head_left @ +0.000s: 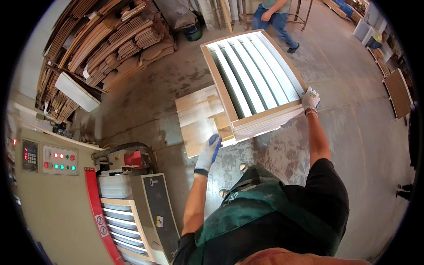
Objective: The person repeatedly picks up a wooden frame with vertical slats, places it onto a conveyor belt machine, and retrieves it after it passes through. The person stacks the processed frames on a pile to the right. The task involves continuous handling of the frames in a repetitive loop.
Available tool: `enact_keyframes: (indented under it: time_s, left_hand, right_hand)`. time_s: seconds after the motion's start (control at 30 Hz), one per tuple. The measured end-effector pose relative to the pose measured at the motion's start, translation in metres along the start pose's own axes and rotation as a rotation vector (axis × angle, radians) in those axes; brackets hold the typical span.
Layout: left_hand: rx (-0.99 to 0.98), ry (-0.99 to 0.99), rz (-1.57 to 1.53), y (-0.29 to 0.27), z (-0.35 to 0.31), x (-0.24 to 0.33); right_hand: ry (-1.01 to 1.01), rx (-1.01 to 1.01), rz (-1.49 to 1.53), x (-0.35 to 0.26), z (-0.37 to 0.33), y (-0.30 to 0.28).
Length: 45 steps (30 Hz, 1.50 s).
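A stack of slatted frames rests beside a low wooden pallet (pixel 190 117). The top slatted frame (pixel 240 120) has a brown border and pale, shiny slats. My right hand (pixel 311 99), in a white glove, is closed on its near right corner; the fingertips are partly hidden. In a white and blue glove, my left hand (pixel 208 153) hovers by the pallet's near edge, holding nothing, its fingers stretched out. Another slatted frame (pixel 132 204) sits in the mouth of the machine at lower left.
The green-grey machine (pixel 57 198) carries a button panel (pixel 60 160) and a red strip. Racked boards (pixel 110 48) fill the upper left, near a dark bucket (pixel 192 33). Beyond the stack is another person (pixel 276 20). A brown board (pixel 397 92) leans at far right.
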<state>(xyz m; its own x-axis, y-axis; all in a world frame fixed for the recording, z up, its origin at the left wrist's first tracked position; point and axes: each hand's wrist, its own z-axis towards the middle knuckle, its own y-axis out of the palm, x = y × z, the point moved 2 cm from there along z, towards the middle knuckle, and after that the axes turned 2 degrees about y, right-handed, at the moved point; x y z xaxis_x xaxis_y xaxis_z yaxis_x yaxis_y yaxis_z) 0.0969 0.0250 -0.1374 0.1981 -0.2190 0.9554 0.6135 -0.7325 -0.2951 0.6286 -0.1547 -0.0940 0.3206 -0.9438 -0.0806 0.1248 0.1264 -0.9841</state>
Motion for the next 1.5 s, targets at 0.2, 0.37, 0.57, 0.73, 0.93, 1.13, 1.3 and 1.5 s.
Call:
enact_keyframes:
  time_s: [0.2,0.37,0.57,0.73,0.93,1.13,1.3,1.5]
  left_hand:
    - [0.058,0.328,0.893,-0.006,0.111,0.035]
    - [0.248,-0.463,0.207,-0.042,0.089,0.022]
    - [0.332,-0.59,0.266,-0.044,-0.027,0.019]
    - [0.591,-0.551,0.125,-0.024,-0.141,0.051]
    - [1.042,-0.653,-0.008,0.0,-0.272,0.125]
    - [1.473,-0.764,-0.099,0.049,-0.37,0.132]
    - [1.752,-0.803,-0.104,0.103,-0.425,0.157]
    - [1.984,-0.879,-0.131,0.14,-0.464,0.156]
  right_hand:
    - [-0.15,-0.068,0.061,0.015,-0.008,0.012]
    - [-0.273,-0.377,0.246,-0.013,-0.111,-0.03]
    - [0.049,-0.603,1.085,0.034,-0.201,0.025]
    - [-0.14,-0.545,1.088,0.043,-0.223,0.048]
    - [-0.39,-0.942,1.148,-0.05,-0.243,0.021]
    - [-0.756,-1.155,0.95,-0.177,-0.302,-0.02]
    - [-1.145,-1.155,0.782,-0.249,-0.383,-0.078]
    - [-1.418,-1.196,0.63,-0.291,-0.458,-0.071]
